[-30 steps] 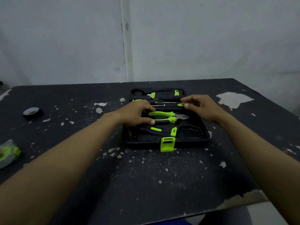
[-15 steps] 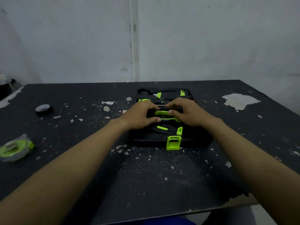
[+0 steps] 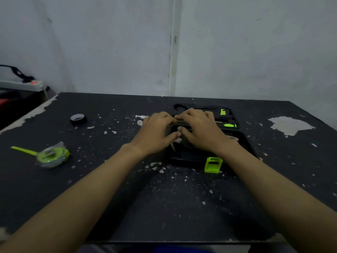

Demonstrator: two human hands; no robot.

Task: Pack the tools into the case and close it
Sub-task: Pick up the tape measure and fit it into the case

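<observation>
Your left hand [image 3: 156, 133] and right hand [image 3: 199, 131] meet over the case [image 3: 189, 161], grip unclear; likely rigid, light, so hold its sides.

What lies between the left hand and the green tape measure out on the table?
Head view: only bare black tabletop with white flecks between the left hand and the tape measure. The black tape roll sits farther back.

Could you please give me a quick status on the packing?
Left hand and right hand pressing inside open case, grip unclear. Green latch undone. Tape measure unpacked, on table left.
</observation>
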